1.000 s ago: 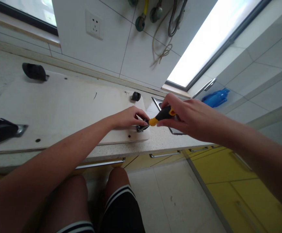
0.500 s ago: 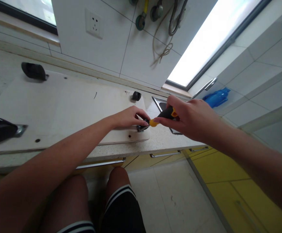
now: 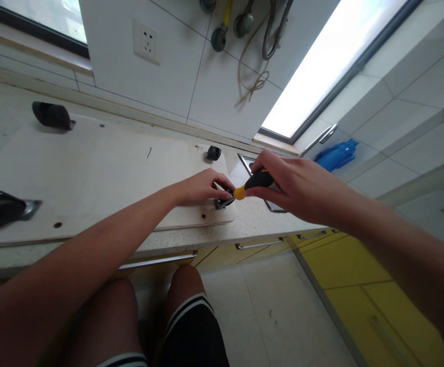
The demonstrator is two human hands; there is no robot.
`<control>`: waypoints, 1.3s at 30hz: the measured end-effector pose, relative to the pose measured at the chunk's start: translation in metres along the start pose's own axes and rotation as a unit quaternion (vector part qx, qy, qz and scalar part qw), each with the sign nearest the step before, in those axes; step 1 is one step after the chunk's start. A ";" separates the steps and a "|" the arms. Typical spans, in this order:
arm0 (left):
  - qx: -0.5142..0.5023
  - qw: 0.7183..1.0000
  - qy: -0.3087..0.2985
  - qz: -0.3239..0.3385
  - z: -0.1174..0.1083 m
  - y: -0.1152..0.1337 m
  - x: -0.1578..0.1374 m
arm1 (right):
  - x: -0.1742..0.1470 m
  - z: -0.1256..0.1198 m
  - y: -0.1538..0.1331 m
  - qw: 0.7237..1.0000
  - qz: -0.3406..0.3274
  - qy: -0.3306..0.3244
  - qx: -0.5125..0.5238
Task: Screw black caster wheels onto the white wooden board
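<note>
A pale wooden board lies on the countertop with black caster wheels at its corners. My right hand is wrapped around the black and yellow handle of a screwdriver. Its shaft slants down to the metal plate of the caster at the board's near right corner. Thumb and fingers of my left hand close on that caster, partly covering it. Where the screwdriver's tip meets the plate is too small to make out.
Other casters stand at the far right, far left and near left of the board. A sink is right of it, with a blue bag beyond. Cabinet handles run below the counter edge.
The right hand and screwdriver handle have turned and shifted slightly left. The left hand keeps its place at the caster. The whole view has moved a little.
</note>
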State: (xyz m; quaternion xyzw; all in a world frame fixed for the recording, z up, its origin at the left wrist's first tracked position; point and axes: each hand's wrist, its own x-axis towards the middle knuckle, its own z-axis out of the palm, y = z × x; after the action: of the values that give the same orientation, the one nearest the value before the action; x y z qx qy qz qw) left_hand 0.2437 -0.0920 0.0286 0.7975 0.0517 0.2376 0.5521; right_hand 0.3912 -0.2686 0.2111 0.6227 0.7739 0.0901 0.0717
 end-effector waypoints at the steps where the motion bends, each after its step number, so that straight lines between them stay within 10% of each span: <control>1: -0.001 1.000 0.003 0.001 0.000 0.000 0.000 | 0.000 0.001 0.000 0.999 0.035 0.018 -0.025; 8: -0.001 1.000 0.002 -0.003 0.000 0.002 0.000 | 0.002 0.007 0.014 0.991 -0.088 0.009 0.097; 13: 0.008 1.000 0.001 0.000 0.001 0.003 0.001 | -0.001 0.006 0.012 0.999 0.019 0.039 0.019; 16: 0.010 1.000 -0.004 0.002 0.000 0.003 0.000 | -0.006 0.004 0.013 0.994 -0.053 -0.019 0.096; 22: -0.002 1.000 -0.001 0.001 0.000 0.002 -0.002 | -0.003 0.020 0.008 0.993 0.001 0.120 0.012; 27: -0.007 1.000 0.000 -0.005 0.001 0.002 -0.001 | -0.004 0.016 0.011 0.988 -0.118 0.040 0.089; 32: -0.008 1.000 -0.001 0.002 0.000 0.001 -0.001 | -0.004 0.025 0.012 0.982 -0.059 0.170 0.064; 36: -0.005 1.000 -0.002 -0.003 0.000 -0.001 0.000 | -0.003 0.019 0.016 0.983 -0.119 0.044 0.133; 39: -0.005 1.000 -0.003 0.003 0.000 0.000 0.000 | -0.001 0.022 0.016 0.979 -0.119 0.068 0.151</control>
State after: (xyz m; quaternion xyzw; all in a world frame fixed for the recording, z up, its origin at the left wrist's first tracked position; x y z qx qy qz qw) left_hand 0.2435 -0.0924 0.0282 0.7958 0.0465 0.2367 0.5555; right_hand 0.4117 -0.2652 0.1936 0.5220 0.8504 0.0055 -0.0654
